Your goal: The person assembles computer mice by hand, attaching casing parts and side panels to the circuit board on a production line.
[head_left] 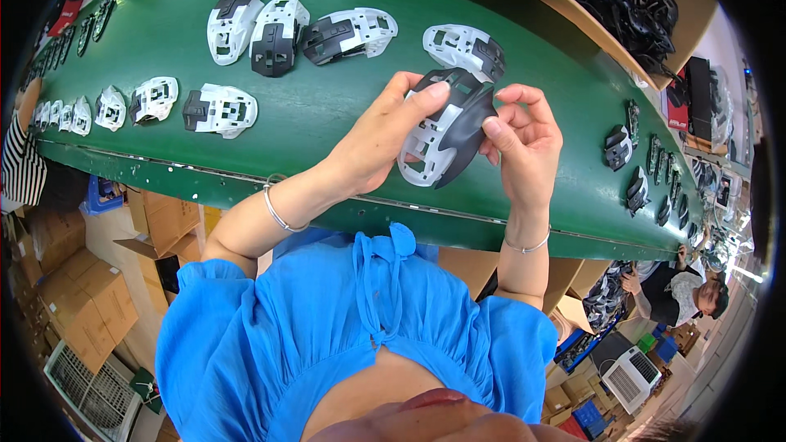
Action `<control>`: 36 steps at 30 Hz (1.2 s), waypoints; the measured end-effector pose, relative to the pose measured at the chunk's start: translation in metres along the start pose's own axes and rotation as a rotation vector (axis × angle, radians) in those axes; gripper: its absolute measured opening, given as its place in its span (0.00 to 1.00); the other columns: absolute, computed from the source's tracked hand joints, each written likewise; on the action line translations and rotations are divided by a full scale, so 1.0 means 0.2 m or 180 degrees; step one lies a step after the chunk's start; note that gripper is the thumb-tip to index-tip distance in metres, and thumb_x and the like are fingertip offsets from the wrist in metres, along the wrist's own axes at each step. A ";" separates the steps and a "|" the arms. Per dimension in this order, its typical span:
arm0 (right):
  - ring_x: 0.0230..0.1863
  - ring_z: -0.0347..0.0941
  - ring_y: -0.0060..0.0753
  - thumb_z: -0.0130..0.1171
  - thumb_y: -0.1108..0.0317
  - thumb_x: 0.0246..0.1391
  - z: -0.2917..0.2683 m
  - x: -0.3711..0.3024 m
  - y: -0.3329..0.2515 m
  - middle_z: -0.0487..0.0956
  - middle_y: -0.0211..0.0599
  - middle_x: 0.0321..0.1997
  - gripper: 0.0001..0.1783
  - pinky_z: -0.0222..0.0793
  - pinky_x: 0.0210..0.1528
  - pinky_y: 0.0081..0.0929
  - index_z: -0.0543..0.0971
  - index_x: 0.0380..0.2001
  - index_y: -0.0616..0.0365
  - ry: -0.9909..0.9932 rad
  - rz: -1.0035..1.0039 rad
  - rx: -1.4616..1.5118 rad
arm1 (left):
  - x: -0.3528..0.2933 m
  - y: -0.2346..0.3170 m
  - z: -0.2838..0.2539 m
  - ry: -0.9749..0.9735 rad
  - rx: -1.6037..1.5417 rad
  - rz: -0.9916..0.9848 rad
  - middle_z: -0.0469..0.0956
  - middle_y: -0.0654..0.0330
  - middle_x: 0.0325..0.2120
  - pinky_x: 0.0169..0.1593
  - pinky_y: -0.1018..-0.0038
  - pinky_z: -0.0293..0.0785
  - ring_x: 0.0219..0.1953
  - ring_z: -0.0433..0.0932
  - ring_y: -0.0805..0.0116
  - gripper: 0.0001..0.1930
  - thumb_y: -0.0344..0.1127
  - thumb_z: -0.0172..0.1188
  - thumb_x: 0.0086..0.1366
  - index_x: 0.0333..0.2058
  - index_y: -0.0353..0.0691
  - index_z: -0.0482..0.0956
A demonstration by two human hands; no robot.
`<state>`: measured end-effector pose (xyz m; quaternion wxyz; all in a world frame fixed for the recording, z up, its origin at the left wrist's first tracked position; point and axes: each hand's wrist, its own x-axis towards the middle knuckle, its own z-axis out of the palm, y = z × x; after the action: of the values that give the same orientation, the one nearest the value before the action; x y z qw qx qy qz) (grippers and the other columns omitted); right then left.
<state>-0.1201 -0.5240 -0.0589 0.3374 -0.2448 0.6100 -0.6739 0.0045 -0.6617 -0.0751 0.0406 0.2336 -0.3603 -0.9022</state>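
Over the near edge of the green bench I hold a computer mouse shell (467, 131), white with black panels. My left hand (378, 133) grips its left side, the thumb lying on the black top part. On the opposite side, my right hand (528, 139) pinches the edge of the black side panel between thumb and fingers. Just beyond it, another white-and-black mouse shell (458, 45) rests on the bench, partly covered by the held one. Three more shells (278, 37) stand close together farther left. Nearer the front edge is a single shell (225, 110).
The long green bench (344, 98) carries a row of white shells (151, 100) at left and dark parts (639, 188) at right. A carton of black cables (610, 0) stands beyond it. Co-workers are at both ends, a striped sleeve (24, 164) at left and a person (675, 290) at right.
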 end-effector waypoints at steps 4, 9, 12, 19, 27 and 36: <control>0.22 0.71 0.15 0.64 0.76 0.45 0.00 0.00 0.00 0.75 0.29 0.23 0.18 0.61 0.20 0.10 0.70 0.40 0.61 -0.0012 0.0059 -0.0021 | 0.00 -0.05 -0.04 -0.0129 0.1143 0.1007 0.70 0.58 0.41 0.44 0.77 0.72 0.43 0.72 0.73 0.32 0.40 0.67 0.52 0.50 0.37 0.59; 0.26 0.71 0.16 0.57 0.68 0.53 0.13 -0.02 0.03 0.75 0.29 0.24 0.12 0.63 0.22 0.12 0.70 0.38 0.62 0.0187 0.0312 0.0686 | -0.02 -0.02 -0.03 -0.0052 0.1732 0.1317 0.69 0.55 0.41 0.48 0.73 0.69 0.45 0.71 0.69 0.40 0.35 0.71 0.41 0.51 0.36 0.57; 0.25 0.67 0.16 0.49 0.58 0.59 0.12 -0.02 0.12 0.73 0.28 0.22 0.15 0.61 0.22 0.14 0.72 0.31 0.62 0.0419 0.0261 0.0845 | -0.03 -0.02 -0.01 -0.0055 0.1946 0.1499 0.68 0.54 0.41 0.48 0.72 0.69 0.44 0.70 0.68 0.41 0.34 0.71 0.40 0.51 0.36 0.56; 0.20 0.56 0.15 0.38 0.50 0.64 0.26 0.14 0.11 0.66 0.23 0.15 0.30 0.54 0.23 0.18 0.69 0.14 0.60 0.1243 -0.0323 -0.0252 | 0.00 -0.03 -0.01 0.0305 0.2606 0.1973 0.65 0.51 0.44 0.49 0.70 0.68 0.48 0.67 0.65 0.42 0.33 0.70 0.39 0.52 0.35 0.54; 0.19 0.55 0.15 0.38 0.52 0.65 0.31 0.18 0.15 0.64 0.23 0.14 0.29 0.52 0.21 0.19 0.68 0.14 0.60 0.1170 -0.0415 -0.0227 | -0.04 -0.05 -0.07 0.0636 0.3677 0.2608 0.65 0.48 0.47 0.50 0.66 0.69 0.48 0.70 0.55 0.51 0.32 0.73 0.36 0.57 0.33 0.49; 0.18 0.63 0.17 0.42 0.54 0.62 0.35 0.21 0.17 0.69 0.26 0.17 0.23 0.61 0.20 0.16 0.71 0.20 0.58 0.0863 -0.0465 -0.0201 | -0.03 -0.11 -0.10 0.0913 0.3384 0.3266 0.67 0.48 0.43 0.43 0.66 0.72 0.41 0.73 0.55 0.48 0.28 0.70 0.33 0.54 0.32 0.53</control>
<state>-0.0909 -0.6019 -0.0865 0.1941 -0.2057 0.6514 -0.7041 0.0206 -0.6557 -0.1006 0.3841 0.1398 -0.8022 -0.4352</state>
